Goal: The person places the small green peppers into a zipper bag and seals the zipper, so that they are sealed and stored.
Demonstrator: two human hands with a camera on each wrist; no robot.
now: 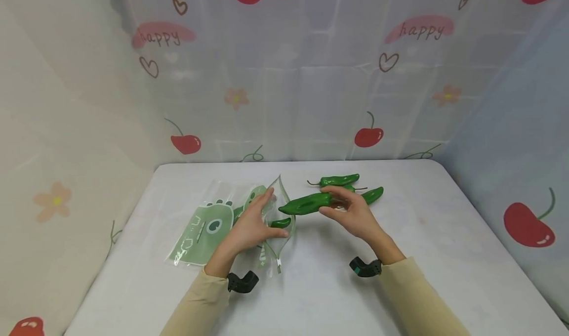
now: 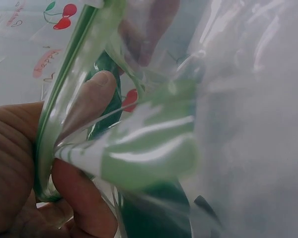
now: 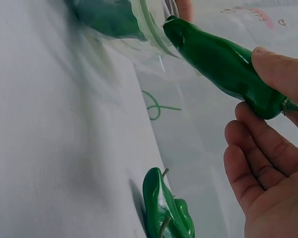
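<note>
green pepper [image 1: 305,204], pinched by fingers of the right hand [image 1: 355,218], points left at a bag [image 1: 254,194] held agape by spread fingers of the left hand [image 1: 250,229]. bagging seems under way; next likely calls for easing the pepper inside.

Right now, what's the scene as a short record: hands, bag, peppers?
left hand: at bag's mouth, thumb and finger spread
right hand: holds a green pepper near its stem end
held pepper: tip toward bag's mouth
zip bag: on table, mouth open, at least one pepper inside
loose peppers: on table, beyond right hand
</note>
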